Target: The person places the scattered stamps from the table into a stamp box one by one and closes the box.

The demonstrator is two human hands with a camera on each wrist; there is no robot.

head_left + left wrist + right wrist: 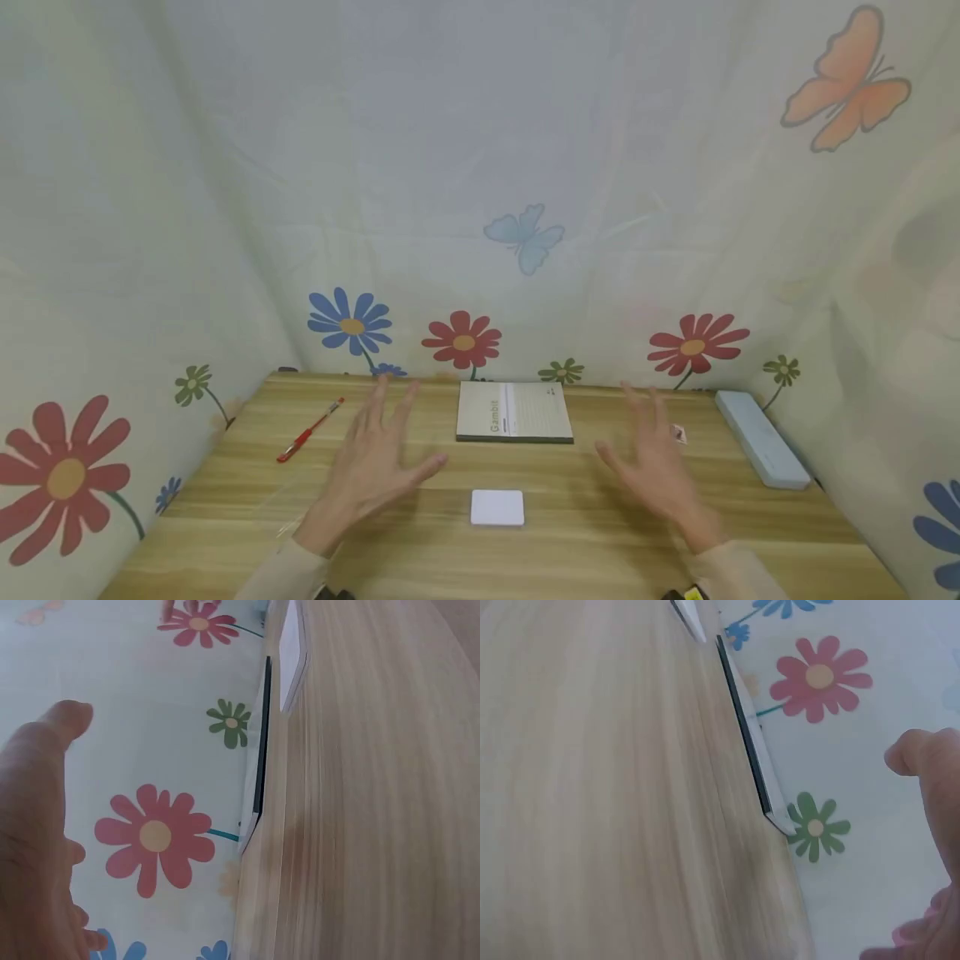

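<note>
My left hand (372, 462) is held over the left half of the table with its fingers spread and nothing in it. On the other side my right hand (654, 467) hovers likewise, fingers apart and slightly blurred, also holding nothing. Between the two hands lies a small white card-like block (497, 507) with rounded corners. Behind it a notebook (517, 412) marked "Gambit" rests flat near the table's far edge. In the left wrist view the white block (292, 656) and the notebook's dark edge (262, 742) appear beyond the thumb.
A red pen (310, 431) lies to the left on the wooden table (420, 558). At the right edge sits a long pale blue case (762, 440). A small stamp-like piece (679, 433) lies beside the right hand. A flowered curtain (420, 167) hangs behind the table and at both sides.
</note>
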